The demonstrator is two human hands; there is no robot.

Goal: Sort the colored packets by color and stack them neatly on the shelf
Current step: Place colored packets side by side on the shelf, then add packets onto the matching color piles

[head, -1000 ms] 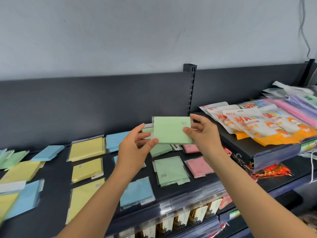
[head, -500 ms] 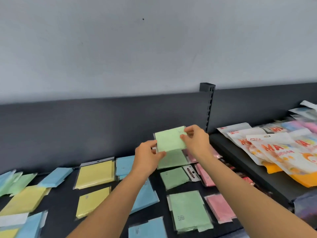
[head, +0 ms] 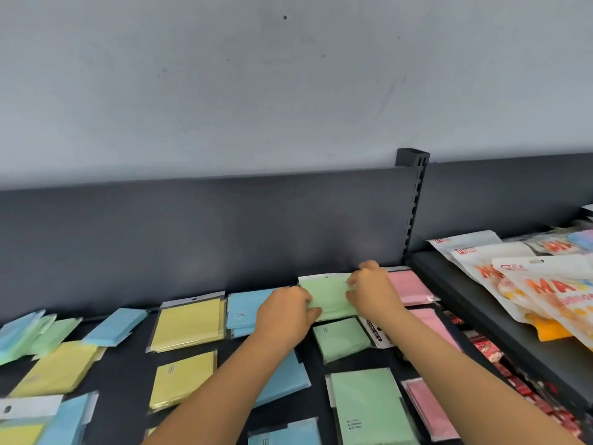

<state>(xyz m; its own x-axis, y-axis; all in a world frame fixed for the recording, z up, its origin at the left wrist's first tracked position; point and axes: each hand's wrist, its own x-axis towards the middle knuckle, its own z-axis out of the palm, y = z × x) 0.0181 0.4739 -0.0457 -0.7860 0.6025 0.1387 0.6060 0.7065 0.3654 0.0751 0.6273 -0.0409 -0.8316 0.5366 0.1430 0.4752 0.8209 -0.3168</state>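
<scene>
Gripped green packet point(head: 327, 295) by its side edges with curled fingers of left hand point(head: 285, 311) and right hand point(head: 372, 290), low at the back of the shelf point(head: 128, 364), between blue stack point(head: 244, 311) and pink stack point(head: 406, 285). Probably needed squaring flat before release.

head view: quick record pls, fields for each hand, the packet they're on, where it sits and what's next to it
left hand: grips the left edge of the green packet
right hand: grips its right edge
packet position: at the back of the shelf, against the back panel
left neighbour: blue packet
right neighbour: pink packet
in front: second green packet
far left: mixed pile of blue and green, not yet sorted
</scene>
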